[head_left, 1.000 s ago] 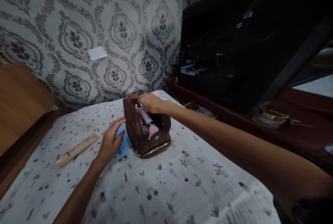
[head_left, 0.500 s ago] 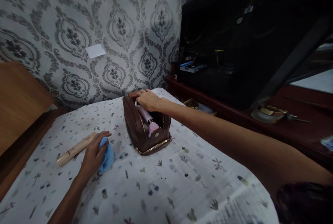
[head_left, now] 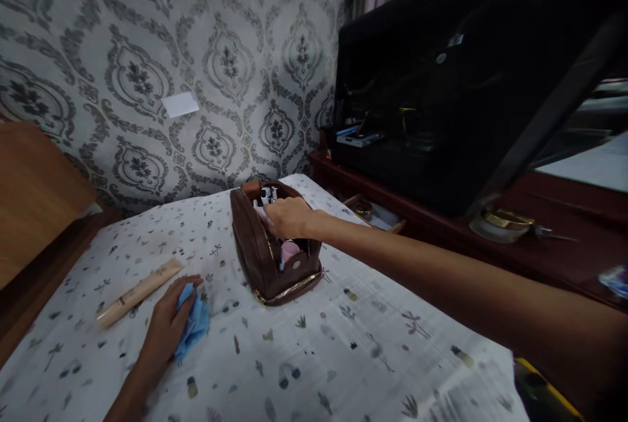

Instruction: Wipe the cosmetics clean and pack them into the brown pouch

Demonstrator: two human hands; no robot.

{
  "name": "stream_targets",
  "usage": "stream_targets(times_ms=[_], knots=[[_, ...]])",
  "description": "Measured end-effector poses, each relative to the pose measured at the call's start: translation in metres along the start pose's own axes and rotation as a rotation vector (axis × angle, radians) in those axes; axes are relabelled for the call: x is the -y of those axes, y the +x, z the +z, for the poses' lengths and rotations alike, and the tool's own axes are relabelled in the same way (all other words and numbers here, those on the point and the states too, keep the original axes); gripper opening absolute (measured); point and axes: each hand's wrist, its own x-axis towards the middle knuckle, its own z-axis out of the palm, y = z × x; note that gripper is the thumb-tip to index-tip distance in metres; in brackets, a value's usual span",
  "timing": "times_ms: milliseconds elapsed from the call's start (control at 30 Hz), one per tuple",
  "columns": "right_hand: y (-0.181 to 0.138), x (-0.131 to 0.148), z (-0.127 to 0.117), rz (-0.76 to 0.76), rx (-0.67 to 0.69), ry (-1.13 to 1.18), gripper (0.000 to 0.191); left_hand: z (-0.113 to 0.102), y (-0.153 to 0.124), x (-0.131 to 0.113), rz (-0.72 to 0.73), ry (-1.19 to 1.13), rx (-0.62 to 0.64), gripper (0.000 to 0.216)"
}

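A brown zip-up toiletry bag [head_left: 249, 257] stands unzipped on the patterned cloth cover. My right hand [head_left: 290, 218] reaches into it, fingers curled round the middle of a pale pink bottle [head_left: 289, 252] lying in the bag; the fingertips are partly hidden. White and black items [head_left: 267, 195] show behind that hand, at the bag's far end. To the left, my left hand [head_left: 167, 318] rests on the cover with a crumpled blue cloth [head_left: 194, 333] held between thumb and fingers. Just beyond it lies a beige squeeze tube [head_left: 139, 294], not touched.
The white printed cover [head_left: 314, 343] spreads under everything. On the right are a dark red cabinet [head_left: 432, 222] with an open drawer [head_left: 383, 214] and a large black television [head_left: 417, 101]. A wooden panel [head_left: 39, 193] stands at the left, with patterned wallpaper behind.
My right hand has moved from the bag's far rim down and nearer, onto the pink bottle. My left hand still holds the blue cloth. The view has shifted slightly.
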Motion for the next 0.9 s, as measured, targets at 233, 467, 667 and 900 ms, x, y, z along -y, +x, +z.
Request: stream_targets(times_ms=[233,467,667,900], knots=[[-0.004,0.002,0.006,0.028,0.012,0.049,0.041,0.002,-0.003,0.003,-0.028,-0.021,0.04,0.04],[-0.004,0.0,0.013,0.014,-0.033,0.049,0.042,0.004,-0.003,0.0,-0.05,-0.037,0.041,0.039],[0.001,0.0,0.016,0.024,-0.057,0.059,0.039,0.002,-0.002,-0.003,-0.068,-0.045,0.073,0.042],[0.003,0.002,0.017,0.041,-0.054,0.042,0.04,0.002,-0.004,-0.002,-0.068,-0.065,0.075,0.041]])
